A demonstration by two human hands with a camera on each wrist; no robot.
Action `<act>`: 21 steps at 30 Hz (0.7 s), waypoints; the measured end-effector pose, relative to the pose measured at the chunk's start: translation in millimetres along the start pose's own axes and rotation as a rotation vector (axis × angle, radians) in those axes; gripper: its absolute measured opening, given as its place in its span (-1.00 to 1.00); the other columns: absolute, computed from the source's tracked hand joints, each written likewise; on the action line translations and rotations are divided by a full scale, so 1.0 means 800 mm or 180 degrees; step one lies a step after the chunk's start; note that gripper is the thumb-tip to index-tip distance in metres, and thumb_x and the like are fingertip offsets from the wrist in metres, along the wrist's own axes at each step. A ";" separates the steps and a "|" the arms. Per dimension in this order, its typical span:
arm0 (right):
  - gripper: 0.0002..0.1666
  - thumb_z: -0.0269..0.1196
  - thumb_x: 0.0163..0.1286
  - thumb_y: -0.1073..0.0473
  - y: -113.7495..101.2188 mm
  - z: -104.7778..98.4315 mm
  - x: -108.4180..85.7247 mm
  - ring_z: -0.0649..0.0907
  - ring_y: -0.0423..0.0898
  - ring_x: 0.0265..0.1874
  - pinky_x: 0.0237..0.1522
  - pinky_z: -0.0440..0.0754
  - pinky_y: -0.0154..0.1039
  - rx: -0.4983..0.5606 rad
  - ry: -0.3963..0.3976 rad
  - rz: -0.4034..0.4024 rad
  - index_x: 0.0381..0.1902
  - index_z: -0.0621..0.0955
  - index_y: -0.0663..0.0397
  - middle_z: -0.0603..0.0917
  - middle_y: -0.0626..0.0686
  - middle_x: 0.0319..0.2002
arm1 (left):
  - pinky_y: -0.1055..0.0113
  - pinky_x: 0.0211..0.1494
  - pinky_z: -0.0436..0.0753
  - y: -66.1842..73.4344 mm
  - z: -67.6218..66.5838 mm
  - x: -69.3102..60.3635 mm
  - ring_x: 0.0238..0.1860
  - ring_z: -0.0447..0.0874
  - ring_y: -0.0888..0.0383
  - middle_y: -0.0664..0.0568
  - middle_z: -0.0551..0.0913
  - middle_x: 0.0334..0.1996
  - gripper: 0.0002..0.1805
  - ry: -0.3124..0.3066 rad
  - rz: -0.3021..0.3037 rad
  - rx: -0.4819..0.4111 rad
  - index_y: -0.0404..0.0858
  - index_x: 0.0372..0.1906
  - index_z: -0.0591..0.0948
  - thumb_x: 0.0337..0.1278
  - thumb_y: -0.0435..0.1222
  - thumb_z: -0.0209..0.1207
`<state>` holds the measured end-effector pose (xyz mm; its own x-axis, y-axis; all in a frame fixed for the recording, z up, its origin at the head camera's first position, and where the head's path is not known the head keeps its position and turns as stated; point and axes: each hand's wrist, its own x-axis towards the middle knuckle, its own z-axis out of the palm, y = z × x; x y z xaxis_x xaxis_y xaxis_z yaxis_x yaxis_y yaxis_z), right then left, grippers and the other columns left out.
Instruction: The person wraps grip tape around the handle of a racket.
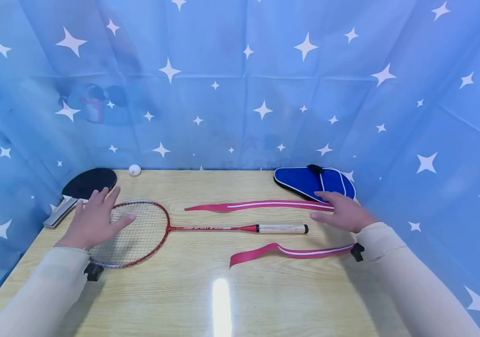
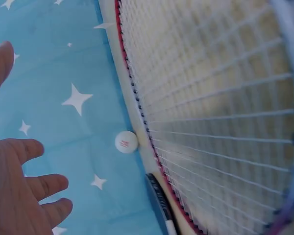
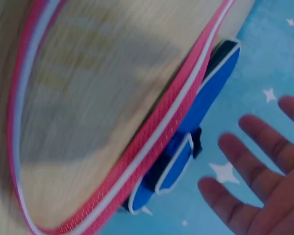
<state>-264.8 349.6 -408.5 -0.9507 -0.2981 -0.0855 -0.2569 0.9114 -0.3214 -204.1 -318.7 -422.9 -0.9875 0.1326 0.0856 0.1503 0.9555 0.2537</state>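
Observation:
My left hand (image 1: 96,220) hovers over the head of a red badminton racket (image 1: 143,234), fingers spread and holding nothing. The racket lies flat, its white-wrapped handle (image 1: 282,229) pointing right. On the right side my right hand (image 1: 343,213) is held above a pink strap with a white stripe (image 1: 265,204), fingers extended and apart from it. In the right wrist view the strap (image 3: 152,147) curves round in a loop. One strap end (image 1: 256,253) lies in front of the racket handle; the hand and wrist hide part of the strap in the head view.
A black table tennis paddle (image 1: 90,183) lies at the back left, beside a white ball (image 1: 135,170). A blue paddle case (image 1: 303,180) with white trim lies at the back right. Blue star-patterned curtains (image 1: 223,93) border the wooden table (image 1: 159,299) at the back and sides.

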 end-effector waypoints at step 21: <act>-0.22 0.47 0.31 -0.28 -0.020 0.048 0.008 0.65 0.02 0.07 0.12 0.71 0.11 0.0690 -0.0439 0.0040 0.38 0.60 -0.08 0.70 0.06 0.10 | -0.56 0.33 0.28 -0.067 0.023 -0.038 0.43 0.09 -0.69 -0.73 0.09 0.46 0.08 -0.0562 -0.0632 -0.0823 -0.60 0.61 -0.05 0.58 0.29 -0.18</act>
<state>-260.3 321.8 -440.0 -0.9171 -0.3364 -0.2138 -0.1877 0.8377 -0.5128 -182.7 -369.6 -456.8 -0.9883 0.0161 -0.1517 -0.0603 0.8721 0.4857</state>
